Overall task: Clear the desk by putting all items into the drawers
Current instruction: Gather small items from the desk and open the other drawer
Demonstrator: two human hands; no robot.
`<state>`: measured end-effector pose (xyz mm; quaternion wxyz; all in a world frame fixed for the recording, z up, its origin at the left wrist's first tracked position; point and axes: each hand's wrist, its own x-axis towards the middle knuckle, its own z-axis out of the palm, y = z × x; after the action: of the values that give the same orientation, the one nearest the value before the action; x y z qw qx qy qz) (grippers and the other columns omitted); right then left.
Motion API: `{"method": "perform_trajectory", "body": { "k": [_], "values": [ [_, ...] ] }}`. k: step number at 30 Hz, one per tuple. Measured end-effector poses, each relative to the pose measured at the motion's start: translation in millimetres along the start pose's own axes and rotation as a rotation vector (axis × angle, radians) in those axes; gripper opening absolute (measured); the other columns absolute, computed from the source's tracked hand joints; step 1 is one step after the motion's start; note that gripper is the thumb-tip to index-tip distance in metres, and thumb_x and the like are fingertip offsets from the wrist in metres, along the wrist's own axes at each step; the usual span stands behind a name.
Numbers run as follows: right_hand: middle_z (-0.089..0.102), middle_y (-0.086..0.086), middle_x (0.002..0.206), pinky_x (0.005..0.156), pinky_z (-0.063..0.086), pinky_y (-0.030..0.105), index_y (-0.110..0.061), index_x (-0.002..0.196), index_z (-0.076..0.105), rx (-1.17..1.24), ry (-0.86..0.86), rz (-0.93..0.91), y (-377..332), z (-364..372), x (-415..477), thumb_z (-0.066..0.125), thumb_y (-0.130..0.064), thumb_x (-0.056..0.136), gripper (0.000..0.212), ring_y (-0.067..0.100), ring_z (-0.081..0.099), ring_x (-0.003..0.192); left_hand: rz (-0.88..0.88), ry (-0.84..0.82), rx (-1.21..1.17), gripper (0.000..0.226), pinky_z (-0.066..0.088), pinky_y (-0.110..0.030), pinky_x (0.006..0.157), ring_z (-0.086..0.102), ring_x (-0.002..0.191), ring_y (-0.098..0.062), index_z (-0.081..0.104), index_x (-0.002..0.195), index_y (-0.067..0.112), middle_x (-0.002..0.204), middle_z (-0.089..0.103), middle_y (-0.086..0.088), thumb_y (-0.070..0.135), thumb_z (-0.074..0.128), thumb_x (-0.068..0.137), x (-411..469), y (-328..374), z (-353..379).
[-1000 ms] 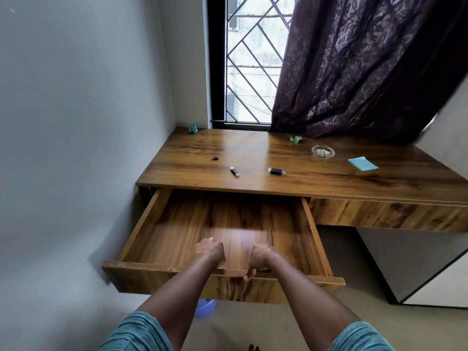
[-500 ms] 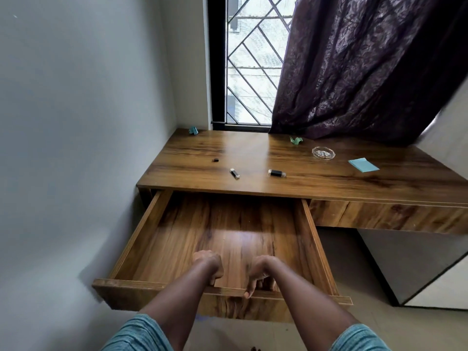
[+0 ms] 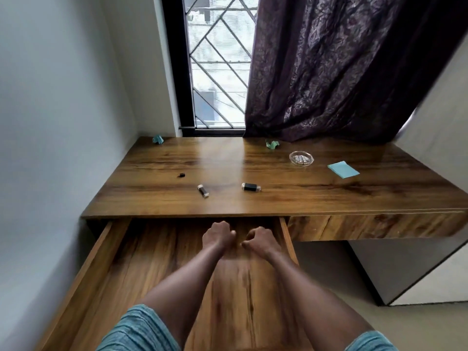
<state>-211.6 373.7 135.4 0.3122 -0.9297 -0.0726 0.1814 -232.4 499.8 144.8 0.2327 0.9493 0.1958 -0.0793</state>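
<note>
A wooden desk (image 3: 278, 201) is seen. Landmark: glass dish (image 3: 301, 158).

- Blue notepad (image 3: 343, 169): just right of the dish.
- Green folded paper (image 3: 272, 144): left of and behind the dish.
- Teal folded paper (image 3: 158, 139): far left, at the back corner.
- Black USB stick (image 3: 250, 186): left of and nearer than the dish.
- Second stick (image 3: 203, 191): further left.
- Small black cap (image 3: 181, 175): beyond it, further left still.
</note>
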Motion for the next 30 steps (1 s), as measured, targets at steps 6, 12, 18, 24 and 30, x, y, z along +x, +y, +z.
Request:
{"method": "perform_trajectory", "body": {
  "k": [6,12,18,24,30],
  "values": [
    [0.073,0.005,0.092,0.074,0.054,0.033,-0.017,0.088,0.072,0.058,0.218,0.057,22.4,-81.4,98.5,0.069,-0.03,0.074,0.02,0.021,0.068,0.089,0.067,0.055,-0.229,0.031,0.05,-0.032,0.086,0.063,0.107,-0.03,0.071,0.108,0.011,0.114,0.068,-0.013,0.023,0.048,0.091,96.1,105.5,-3.8],
    [0.058,0.01,0.119,0.085,0.047,0.027,-0.012,0.111,0.066,0.005,0.377,0.125,62.5,-148.6,198.5,0.072,-0.031,0.077,0.04,0.024,0.058,0.107,0.085,0.026,-0.342,0.028,0.048,-0.03,0.083,0.061,0.108,-0.031,0.07,0.105,0.006,0.112,0.069,-0.015,0.015,0.047,0.09,196.2,189.8,3.7],
    [0.032,0.017,0.141,0.107,0.035,0.038,-0.015,0.14,0.035,0.041,0.48,0.197,101.1,-197.2,288.0,0.079,-0.033,0.071,0.085,0.034,0.037,0.13,-0.019,-0.029,-0.389,0.034,0.048,-0.034,0.091,0.059,0.114,-0.031,0.065,0.118,0.003,0.123,0.064,-0.015,0.008,0.043,0.093,285.6,241.1,26.0],
    [0.018,0.021,0.148,0.112,0.026,0.042,-0.007,0.147,0.008,0.047,0.39,0.128,133.3,-222.7,360.0,0.085,-0.034,0.062,0.118,0.037,0.021,0.137,0.011,-0.109,-0.378,0.037,0.043,-0.035,0.101,0.053,0.123,-0.032,0.055,0.128,-0.002,0.132,0.057,-0.019,0.005,0.035,0.098,340.5,280.2,46.5],
    [0.018,0.018,0.151,0.111,0.027,0.045,-0.02,0.15,0.001,0.045,0.313,0.056,143.0,-224.4,398.5,0.086,-0.037,0.059,0.125,0.039,0.027,0.136,0.105,-0.11,-0.376,0.037,0.046,-0.041,0.101,0.057,0.118,-0.033,0.058,0.125,-0.001,0.128,0.06,-0.02,0.006,0.032,0.099,364.0,305.3,63.7]
  ]
}}
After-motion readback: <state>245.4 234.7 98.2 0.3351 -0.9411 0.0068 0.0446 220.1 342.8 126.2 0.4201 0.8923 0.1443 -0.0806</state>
